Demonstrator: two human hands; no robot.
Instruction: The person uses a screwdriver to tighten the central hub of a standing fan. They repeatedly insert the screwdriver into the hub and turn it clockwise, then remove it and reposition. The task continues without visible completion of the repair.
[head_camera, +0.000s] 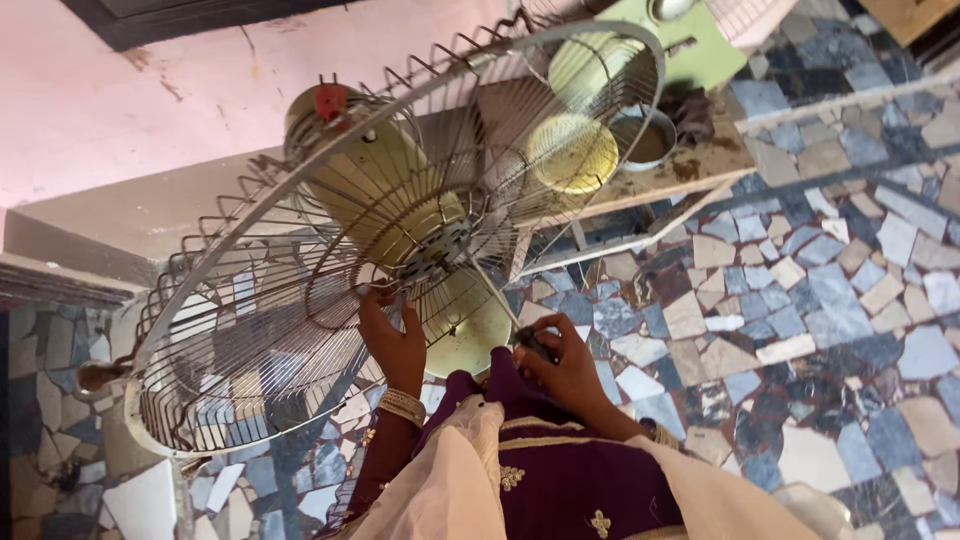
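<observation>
A large round wire fan guard with a cream motor housing and a red knob stands tilted in front of me. My left hand, with bangles at the wrist, grips the guard's wires just below the central hub. My right hand is closed on the dark handle of a screwdriver. Its thin shaft runs up and left toward the hub. A cream round disc shows behind the guard, between my hands.
A stone ledge behind the fan carries a metal bowl, a green object and yellowish round pieces. The floor is broken-tile mosaic. A pink wall lies upper left. My purple and cream clothing fills the bottom.
</observation>
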